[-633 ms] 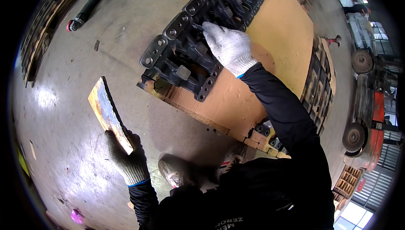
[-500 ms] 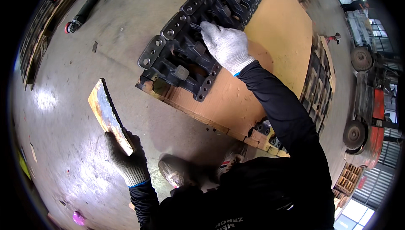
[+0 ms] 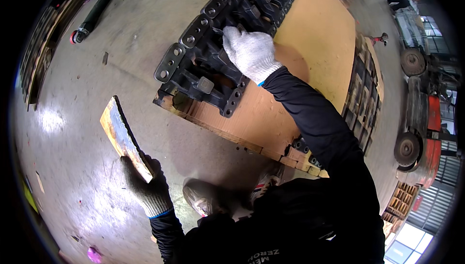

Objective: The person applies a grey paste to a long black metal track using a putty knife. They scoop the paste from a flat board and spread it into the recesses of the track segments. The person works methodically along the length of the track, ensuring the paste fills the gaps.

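Note:
My left hand (image 3: 147, 186), in a grey knit glove, is closed around the lower end of a flat, worn board (image 3: 122, 135) with a pale, stained face and a dark, ragged edge. The board is held tilted above the floor, away from the metal parts. My right hand (image 3: 249, 53), in a white knit glove, is over the row of black metal track links (image 3: 204, 85). Its fingers are bent together. A thin dark tip sticks out past them, too small to name. Whether these fingers touch the links cannot be made out.
The links lie on a cardboard sheet (image 3: 252, 123) over a wooden pallet. More dark parts (image 3: 361, 87) lie along the right side. A long black tool (image 3: 94, 19) is on the floor at the upper left. A red vehicle (image 3: 432, 133) with dark wheels stands far right.
My right hand has moved slightly left over the track links, its fingers still bent. The board in my left hand has dipped a little. The whole view has shifted slightly.

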{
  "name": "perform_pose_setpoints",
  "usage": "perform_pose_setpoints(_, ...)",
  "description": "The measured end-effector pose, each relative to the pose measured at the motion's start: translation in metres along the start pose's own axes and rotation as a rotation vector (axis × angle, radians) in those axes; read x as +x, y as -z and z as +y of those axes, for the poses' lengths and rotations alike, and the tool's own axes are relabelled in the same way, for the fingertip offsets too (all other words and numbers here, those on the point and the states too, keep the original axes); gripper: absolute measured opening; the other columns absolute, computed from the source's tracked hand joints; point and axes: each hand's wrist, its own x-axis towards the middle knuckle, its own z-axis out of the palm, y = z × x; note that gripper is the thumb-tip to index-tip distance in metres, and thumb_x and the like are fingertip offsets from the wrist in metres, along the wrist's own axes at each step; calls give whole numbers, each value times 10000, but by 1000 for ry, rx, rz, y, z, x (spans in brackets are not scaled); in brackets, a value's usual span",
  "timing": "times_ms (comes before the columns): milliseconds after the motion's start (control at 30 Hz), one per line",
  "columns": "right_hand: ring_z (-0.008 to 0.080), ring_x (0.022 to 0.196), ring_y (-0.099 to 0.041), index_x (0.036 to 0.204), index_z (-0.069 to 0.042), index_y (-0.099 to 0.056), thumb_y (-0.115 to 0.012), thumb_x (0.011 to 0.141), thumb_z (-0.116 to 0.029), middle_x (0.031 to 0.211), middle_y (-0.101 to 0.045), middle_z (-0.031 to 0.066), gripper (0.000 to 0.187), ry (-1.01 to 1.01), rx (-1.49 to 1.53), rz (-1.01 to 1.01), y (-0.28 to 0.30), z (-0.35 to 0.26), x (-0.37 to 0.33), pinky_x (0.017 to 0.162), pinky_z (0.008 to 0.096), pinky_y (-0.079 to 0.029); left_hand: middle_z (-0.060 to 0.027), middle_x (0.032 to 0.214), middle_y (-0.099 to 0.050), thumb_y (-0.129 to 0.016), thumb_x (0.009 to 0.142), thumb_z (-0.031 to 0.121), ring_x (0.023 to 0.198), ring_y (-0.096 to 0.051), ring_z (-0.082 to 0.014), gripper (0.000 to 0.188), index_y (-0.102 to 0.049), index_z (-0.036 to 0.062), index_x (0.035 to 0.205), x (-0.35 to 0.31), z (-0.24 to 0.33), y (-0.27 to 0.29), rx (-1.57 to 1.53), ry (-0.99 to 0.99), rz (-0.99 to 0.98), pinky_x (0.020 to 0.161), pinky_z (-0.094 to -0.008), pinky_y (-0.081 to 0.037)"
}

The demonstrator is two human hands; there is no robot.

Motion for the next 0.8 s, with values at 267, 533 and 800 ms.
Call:
perform_pose_setpoints(267,292,486,-648,808,-126,-587,-642,912,-256,561,-615,100,176,9,-52,-16,-3,-2,3,443,426,-500,-87,968,-631,-504,1059,282,705,-531,-133,288,-558,17,1157,0,-3,-3,-177,110,101,518,-252,-399)
perform_pose_setpoints(533,314,523,-662,867,-126,-608,-622,937,-276,590,-635,102,166,4,83,-28,-5,1,11,469,444,-514,-77,978,-613,-500,1061,291,713,-518,-119,297,-557,16,1159,7,-1,11,-226,122,-41,512,-242,-378)
perform_pose_setpoints(800,309,538,-669,924,-130,-632,-614,965,-300,611,-652,105,175,-54,235,83,22,12,-6,485,435,-522,-81,959,-627,-526,1054,320,700,-521,-121,312,-562,21,1136,7,-3,14,-260,127,-29,511,-247,-373)
